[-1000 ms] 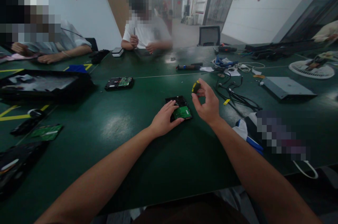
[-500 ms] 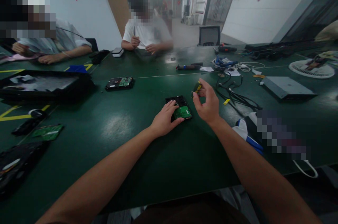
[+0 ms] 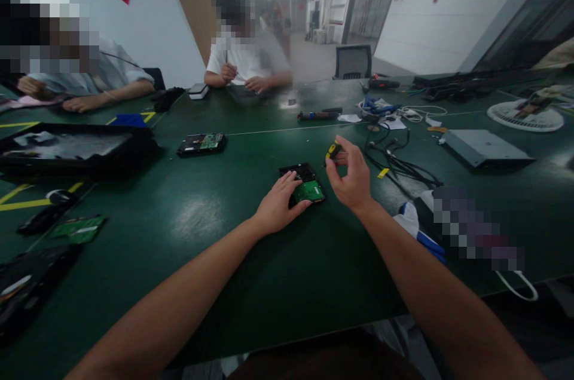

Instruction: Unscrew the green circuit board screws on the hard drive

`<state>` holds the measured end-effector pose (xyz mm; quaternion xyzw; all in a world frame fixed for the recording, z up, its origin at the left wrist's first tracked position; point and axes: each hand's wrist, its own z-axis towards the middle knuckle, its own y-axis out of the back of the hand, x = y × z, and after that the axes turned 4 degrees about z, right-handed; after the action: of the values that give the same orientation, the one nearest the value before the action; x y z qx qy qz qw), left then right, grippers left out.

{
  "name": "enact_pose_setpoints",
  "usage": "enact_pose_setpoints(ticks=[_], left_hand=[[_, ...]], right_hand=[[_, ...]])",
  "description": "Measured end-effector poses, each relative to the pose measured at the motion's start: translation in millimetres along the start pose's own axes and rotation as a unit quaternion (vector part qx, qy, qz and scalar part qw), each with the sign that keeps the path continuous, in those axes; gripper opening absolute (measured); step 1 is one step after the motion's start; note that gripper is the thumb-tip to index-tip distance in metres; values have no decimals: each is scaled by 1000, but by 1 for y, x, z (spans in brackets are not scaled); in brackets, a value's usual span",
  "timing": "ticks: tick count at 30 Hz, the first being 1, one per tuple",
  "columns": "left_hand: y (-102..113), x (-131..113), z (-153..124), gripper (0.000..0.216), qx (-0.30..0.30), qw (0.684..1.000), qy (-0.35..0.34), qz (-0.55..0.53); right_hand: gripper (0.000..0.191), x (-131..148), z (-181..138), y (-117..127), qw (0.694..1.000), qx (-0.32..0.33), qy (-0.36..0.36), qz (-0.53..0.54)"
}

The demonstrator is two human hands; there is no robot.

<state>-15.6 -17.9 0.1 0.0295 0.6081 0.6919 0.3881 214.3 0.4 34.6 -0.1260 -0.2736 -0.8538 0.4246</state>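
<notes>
A hard drive (image 3: 309,190) with a green circuit board and a black case lies on the green table in front of me. My left hand (image 3: 281,201) rests on its left and near side, fingers stretched over the top and thumb along the near edge, holding it down. Just right of the drive and a little above the table, my right hand (image 3: 350,172) pinches a small yellow-and-black screwdriver (image 3: 332,150) between thumb and fingers. I cannot clearly make out the screwdriver's tip.
Another drive (image 3: 201,144) lies further left, near a large black tray (image 3: 81,156). Black cables (image 3: 394,162), a grey metal box (image 3: 487,147) and a blue-white glove (image 3: 417,227) lie to the right. A loose green board (image 3: 78,229) is at left. Two people sit across the table.
The screwdriver has turned slightly in my right hand, showing more of its yellow side. My left hand stays on the drive. The view has shifted slightly.
</notes>
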Motion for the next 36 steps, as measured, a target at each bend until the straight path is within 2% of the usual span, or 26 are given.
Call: enact_pose_setpoints(ticks=[27,36], left_hand=[[6,-3,-1,61,11,1000,-10,-4],[0,2,-1,62,3,1000,-19,-9]], right_hand=[[56,1,-1,0,1000,4,3,5],[57,1,-2,-1,1000,2,13,8]])
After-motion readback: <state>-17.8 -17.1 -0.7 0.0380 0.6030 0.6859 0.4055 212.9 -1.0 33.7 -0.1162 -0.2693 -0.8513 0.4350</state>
